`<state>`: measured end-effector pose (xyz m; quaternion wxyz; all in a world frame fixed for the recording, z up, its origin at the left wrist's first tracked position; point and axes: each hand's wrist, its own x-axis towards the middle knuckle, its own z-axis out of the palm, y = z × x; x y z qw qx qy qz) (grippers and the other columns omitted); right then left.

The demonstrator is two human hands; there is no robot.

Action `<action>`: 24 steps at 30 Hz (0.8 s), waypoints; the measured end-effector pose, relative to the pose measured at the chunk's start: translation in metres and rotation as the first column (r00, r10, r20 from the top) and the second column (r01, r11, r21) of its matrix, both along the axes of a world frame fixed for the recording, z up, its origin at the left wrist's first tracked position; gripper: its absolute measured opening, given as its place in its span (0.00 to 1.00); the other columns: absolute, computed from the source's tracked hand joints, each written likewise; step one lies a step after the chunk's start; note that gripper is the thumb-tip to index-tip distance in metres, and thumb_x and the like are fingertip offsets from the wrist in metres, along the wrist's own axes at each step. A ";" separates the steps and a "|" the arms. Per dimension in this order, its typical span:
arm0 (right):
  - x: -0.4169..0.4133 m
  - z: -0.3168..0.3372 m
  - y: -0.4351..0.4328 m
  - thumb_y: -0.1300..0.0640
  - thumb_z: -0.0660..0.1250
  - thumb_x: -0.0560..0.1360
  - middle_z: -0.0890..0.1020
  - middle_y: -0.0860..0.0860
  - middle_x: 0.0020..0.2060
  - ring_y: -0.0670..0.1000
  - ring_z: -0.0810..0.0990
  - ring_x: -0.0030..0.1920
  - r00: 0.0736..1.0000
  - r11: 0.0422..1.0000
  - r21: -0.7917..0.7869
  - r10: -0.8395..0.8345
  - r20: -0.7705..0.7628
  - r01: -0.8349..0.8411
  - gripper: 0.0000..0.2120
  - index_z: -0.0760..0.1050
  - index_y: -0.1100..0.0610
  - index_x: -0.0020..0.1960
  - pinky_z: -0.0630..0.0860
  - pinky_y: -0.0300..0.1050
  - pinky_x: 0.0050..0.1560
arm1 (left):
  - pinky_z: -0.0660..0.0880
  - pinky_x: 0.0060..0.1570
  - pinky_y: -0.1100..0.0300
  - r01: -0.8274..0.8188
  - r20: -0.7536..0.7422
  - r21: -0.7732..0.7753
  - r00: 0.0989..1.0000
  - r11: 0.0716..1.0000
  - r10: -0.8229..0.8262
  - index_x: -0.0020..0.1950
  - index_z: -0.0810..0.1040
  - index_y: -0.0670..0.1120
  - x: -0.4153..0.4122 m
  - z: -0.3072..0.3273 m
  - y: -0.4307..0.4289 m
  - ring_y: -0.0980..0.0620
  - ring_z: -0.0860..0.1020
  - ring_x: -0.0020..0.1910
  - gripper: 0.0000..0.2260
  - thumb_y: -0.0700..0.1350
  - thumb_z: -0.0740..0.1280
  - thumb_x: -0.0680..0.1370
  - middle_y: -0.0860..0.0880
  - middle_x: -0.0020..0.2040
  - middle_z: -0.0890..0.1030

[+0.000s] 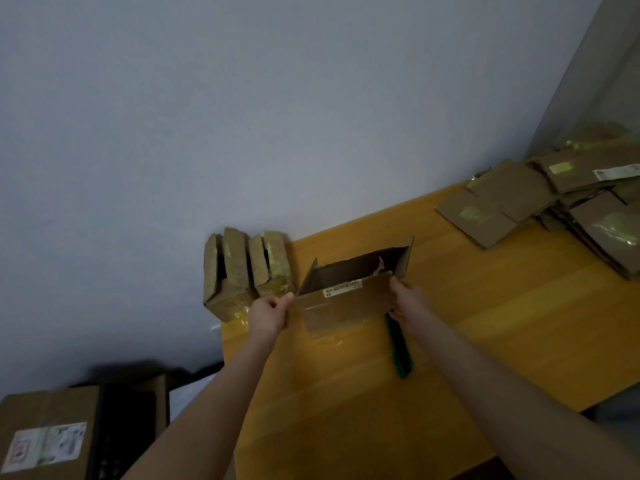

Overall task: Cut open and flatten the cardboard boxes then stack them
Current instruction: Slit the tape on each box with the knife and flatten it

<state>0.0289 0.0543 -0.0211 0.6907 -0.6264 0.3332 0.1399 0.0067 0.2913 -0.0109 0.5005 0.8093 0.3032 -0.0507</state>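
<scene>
An opened cardboard box (346, 299) with a barcode label stands on the wooden table (485, 323), its flaps spread and its inside showing. My left hand (272, 311) pinches the box's left edge. My right hand (407, 301) grips the box's right edge. A green and black box cutter (400, 348) lies on the table just under my right wrist. Two taped, unopened boxes (242, 271) stand against the wall at the table's far left corner. A stack of flattened cardboard (554, 202) lies at the far right.
A grey wall runs behind the table. On the floor at the lower left sits a large cardboard box (45, 434) with a shipping label, next to a dark object. The table's left edge drops off beside my left forearm.
</scene>
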 end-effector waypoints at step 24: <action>0.005 -0.004 -0.003 0.68 0.54 0.79 0.80 0.53 0.52 0.53 0.79 0.51 0.998 0.994 -0.107 0.033 0.060 -0.026 0.19 0.72 0.57 0.66 0.78 0.51 0.56 | 0.76 0.25 0.62 -0.238 -0.386 -0.590 0.922 0.771 -0.011 0.45 0.72 0.40 0.012 -0.003 -0.020 0.49 0.73 0.39 0.04 0.37 0.64 0.79 0.43 0.43 0.72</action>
